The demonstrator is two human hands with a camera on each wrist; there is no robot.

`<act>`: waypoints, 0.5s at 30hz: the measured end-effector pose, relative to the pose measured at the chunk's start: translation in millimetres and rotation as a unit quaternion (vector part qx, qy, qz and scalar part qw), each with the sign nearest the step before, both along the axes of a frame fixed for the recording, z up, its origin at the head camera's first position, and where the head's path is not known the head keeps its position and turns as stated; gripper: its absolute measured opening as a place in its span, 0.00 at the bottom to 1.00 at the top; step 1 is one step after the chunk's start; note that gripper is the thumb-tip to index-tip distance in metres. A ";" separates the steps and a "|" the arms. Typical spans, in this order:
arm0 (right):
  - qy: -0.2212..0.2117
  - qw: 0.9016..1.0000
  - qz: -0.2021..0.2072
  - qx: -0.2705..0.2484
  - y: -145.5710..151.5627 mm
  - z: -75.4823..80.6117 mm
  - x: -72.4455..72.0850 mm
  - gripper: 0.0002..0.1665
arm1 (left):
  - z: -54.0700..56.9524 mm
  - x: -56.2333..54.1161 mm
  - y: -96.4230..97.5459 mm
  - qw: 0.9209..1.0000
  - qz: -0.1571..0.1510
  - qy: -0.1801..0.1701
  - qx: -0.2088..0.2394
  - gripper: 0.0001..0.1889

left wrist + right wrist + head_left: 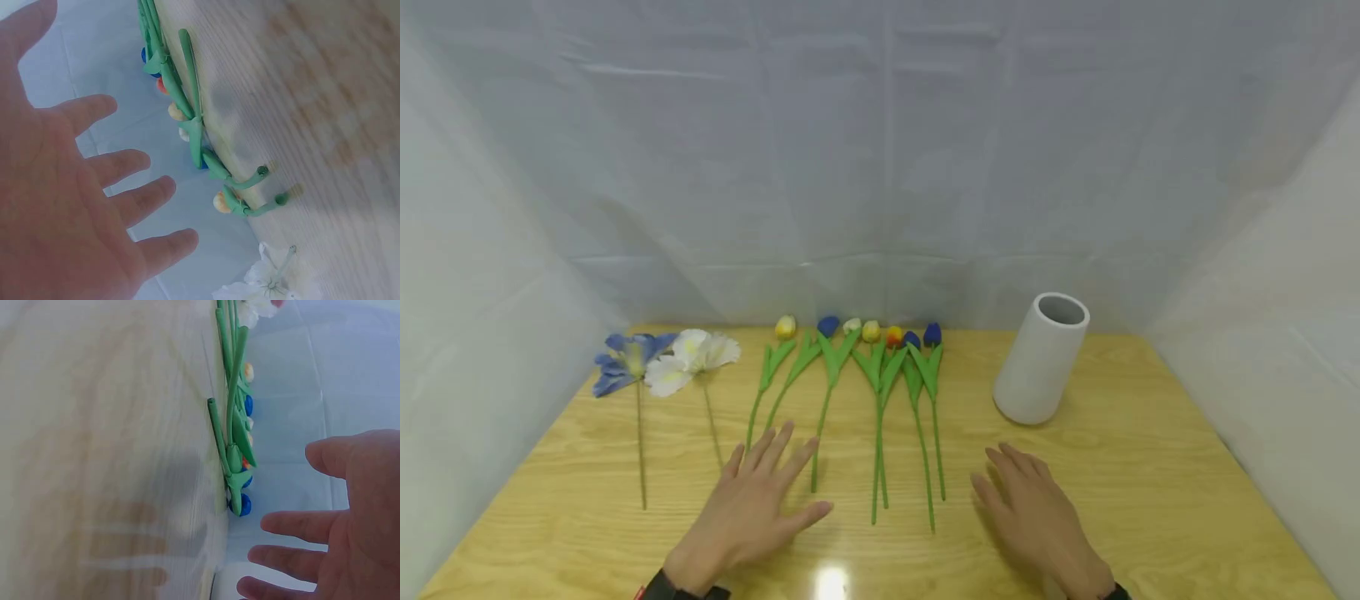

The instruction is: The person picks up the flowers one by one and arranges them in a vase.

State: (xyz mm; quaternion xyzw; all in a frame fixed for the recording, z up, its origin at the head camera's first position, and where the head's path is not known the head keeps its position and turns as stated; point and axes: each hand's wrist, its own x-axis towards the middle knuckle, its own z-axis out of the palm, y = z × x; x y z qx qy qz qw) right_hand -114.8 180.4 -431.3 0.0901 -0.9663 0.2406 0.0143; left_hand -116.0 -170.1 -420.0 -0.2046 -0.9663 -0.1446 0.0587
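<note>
With fingers spread, my left hand (752,504) hovers over the table's near left, overlapping the lower stems of the leftmost tulips in the head view. My right hand (1036,515) is held over the table in front of the white vase (1037,367), fingers extended and holding nothing. Between the hands and the back wall lies a row of several artificial tulips, among them a yellow tulip (871,332), a red-orange tulip (894,337) and a dark blue tulip (932,334). Their green stems point toward me. The left wrist view shows tulip stems (190,69) beyond my fingers.
At the left lie a blue-purple flower (632,360) and a white flower (694,360) on thin stems. The wooden table (1157,467) is enclosed by pale sheeting (880,167) at the back and both sides. The vase stands at the right, its mouth upward.
</note>
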 end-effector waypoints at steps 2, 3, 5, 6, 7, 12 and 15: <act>-0.001 1.000 0.001 -0.005 -1.7 0.9 -4.9 0.39 | -0.3 -2.7 0.1 1.000 0.000 -0.001 0.000 0.39; -0.003 1.000 0.000 -0.008 -2.8 1.2 -7.5 0.39 | -0.5 -4.0 0.3 1.000 0.000 0.002 -0.001 0.39; -0.003 1.000 0.000 -0.011 -4.7 2.2 -11.8 0.38 | -0.8 -6.3 0.9 1.000 -0.001 0.003 -0.001 0.39; -0.004 1.000 0.000 -0.011 -5.8 2.6 -13.9 0.37 | -1.0 -7.2 1.5 1.000 -0.001 0.000 0.000 0.38; -0.006 1.000 -0.001 -0.011 -7.0 3.2 -15.7 0.36 | -1.2 -8.2 2.0 1.000 0.000 -0.001 0.001 0.38; -0.009 1.000 -0.005 -0.017 -12.9 3.8 -23.7 0.34 | -3.1 -12.1 4.8 1.000 -0.001 -0.010 0.002 0.38; -0.009 1.000 -0.006 -0.015 -15.0 2.5 -27.7 0.33 | -4.3 -15.2 7.4 1.000 -0.006 -0.011 0.002 0.38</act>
